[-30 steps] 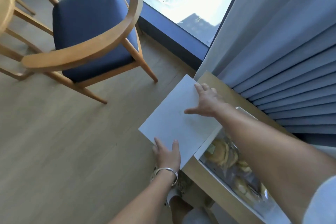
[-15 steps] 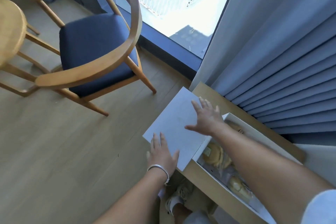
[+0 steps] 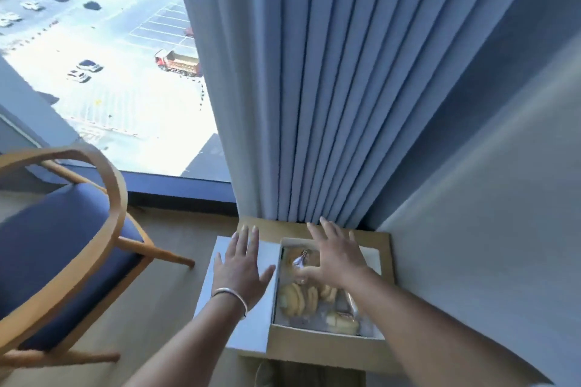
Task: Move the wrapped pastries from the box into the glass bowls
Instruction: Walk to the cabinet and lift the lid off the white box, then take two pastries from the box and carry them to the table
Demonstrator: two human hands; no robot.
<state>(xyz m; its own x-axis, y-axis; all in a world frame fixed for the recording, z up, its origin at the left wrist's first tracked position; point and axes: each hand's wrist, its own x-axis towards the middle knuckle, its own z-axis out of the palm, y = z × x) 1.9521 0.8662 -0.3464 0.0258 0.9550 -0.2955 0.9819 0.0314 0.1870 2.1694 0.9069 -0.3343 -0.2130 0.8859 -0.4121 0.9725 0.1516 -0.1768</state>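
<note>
Pastries: round golden pastries in clear plastic wrap (image 3: 298,300) lie loose in an open white cardboard box (image 3: 371,261) on a small pale wooden worktop (image 3: 327,352), directly beneath the right grip.
Right grip: right hand (image 3: 338,259) hovers over the far half of the box, fingers spread wide, holding nothing.
Left grip: left hand (image 3: 240,267), a silver bangle (image 3: 231,295) at the wrist, is open and flat above the white box lid (image 3: 248,336) lying just left of the box; whether it touches the lid cannot be told.
Handling: the pastries look light and soft, easily crushed; the film is probably slippery and crinkly.
Where to hold: judged best by the gathered twist of wrap (image 3: 300,261) just under the right grip's thumb, or cupped gently around the sides.
Bowls: no glass bowls in view.
Writing: no brand or label readable; a small tag on one wrapper is too blurred.
Surroundings: blue pleated curtain (image 3: 330,88) behind the worktop, wooden chair with blue seat (image 3: 56,248) well left of the left grip.
</note>
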